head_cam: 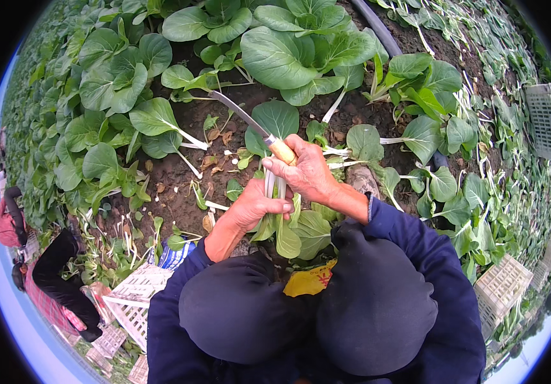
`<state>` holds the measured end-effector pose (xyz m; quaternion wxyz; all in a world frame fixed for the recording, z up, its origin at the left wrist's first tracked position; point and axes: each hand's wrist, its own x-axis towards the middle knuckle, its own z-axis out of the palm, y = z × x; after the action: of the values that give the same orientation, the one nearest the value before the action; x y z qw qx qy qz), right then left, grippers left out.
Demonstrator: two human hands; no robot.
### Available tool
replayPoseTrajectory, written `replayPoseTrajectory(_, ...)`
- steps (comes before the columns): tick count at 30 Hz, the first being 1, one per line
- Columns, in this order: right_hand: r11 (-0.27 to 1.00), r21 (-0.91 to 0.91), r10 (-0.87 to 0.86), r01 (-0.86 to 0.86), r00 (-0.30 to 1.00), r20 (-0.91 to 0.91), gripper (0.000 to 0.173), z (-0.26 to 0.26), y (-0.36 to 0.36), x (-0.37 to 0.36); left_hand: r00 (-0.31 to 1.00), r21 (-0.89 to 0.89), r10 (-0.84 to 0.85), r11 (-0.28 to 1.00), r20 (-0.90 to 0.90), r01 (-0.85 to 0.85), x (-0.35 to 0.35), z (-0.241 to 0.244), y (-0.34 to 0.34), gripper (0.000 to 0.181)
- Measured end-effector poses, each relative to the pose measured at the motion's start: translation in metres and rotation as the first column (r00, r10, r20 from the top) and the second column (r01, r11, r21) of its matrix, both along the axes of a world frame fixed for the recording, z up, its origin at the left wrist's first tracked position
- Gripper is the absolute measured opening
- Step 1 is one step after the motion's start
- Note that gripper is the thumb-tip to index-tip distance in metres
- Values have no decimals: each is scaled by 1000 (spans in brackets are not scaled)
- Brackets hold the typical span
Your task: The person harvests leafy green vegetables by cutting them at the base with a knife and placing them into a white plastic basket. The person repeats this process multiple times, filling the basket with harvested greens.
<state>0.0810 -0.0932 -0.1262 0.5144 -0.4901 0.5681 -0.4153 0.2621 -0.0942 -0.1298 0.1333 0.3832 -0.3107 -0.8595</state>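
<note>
My left hand (256, 205) grips a cut bok choy (285, 237) around its pale stalks, with the leaves hanging toward my knees. In my right hand (310, 169) is a knife (244, 115) with a curved metal blade and a short wooden handle. The blade points up and left, away from the held plant. My right fingers are close to the stalk ends, and whether they also touch them is partly hidden. A large leaf (277, 120) lies beyond the stalks, next to the blade. Bare soil (189, 117) strewn with dry leaf bits lies around it.
Rooted bok choy (299, 53) grows ahead and to the left. A dark hose (378, 29) runs along the right row. White plastic crates (136, 293) stand left; another crate (503, 283) sits right. A yellow bag (311, 278) lies between my knees. Other people (59, 283) crouch at left.
</note>
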Motion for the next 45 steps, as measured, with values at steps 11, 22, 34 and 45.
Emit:
replayPoseTrajectory(11,974,198,177,-111,917,-357,46,-19,77,-128,784,-461,10,814,620,354,-32,92,19,40)
replayPoseTrajectory(22,963,149,267,-225,867,-420,41,2,128,-160,814,-740,-49,388,579,550,-126,185,74,41)
replayPoseTrajectory(34,951,84,-229,299,858,-460,28,-50,135,-157,680,-610,-130,347,722,713,-155,96,12,42)
replayPoseTrajectory(45,738,-71,-535,671,518,-668,24,-127,102,-268,523,-546,-271,-11,808,838,-221,59,-27,33)
